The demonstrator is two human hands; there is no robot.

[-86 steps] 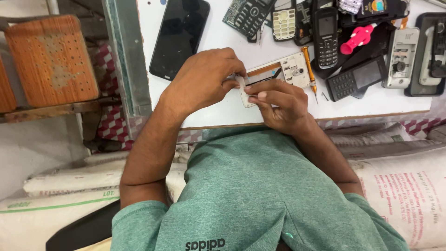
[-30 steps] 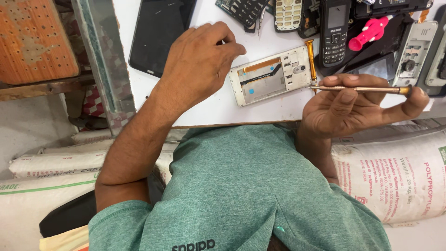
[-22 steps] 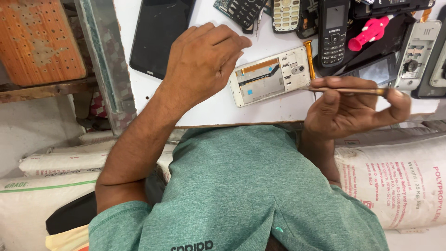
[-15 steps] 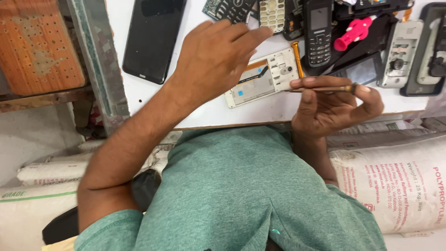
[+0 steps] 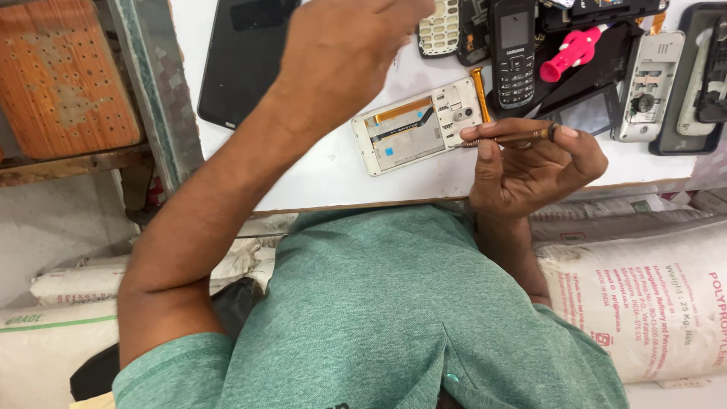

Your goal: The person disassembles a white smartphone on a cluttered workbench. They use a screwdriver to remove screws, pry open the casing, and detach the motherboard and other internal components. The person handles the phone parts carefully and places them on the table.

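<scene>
The opened white phone frame [image 5: 419, 125] lies on the tabletop [image 5: 333, 170], long axis running eight to two o'clock. The right hand [image 5: 530, 163], nearer, pinches a slim screwdriver [image 5: 506, 139] at its three o'clock end. The left hand [image 5: 344, 49] hovers loosely curled at ten o'clock, holding nothing visible.

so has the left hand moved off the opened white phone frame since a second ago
Yes. The left hand has lifted off the opened white phone frame, moving up the white table toward the black tablet.
</scene>
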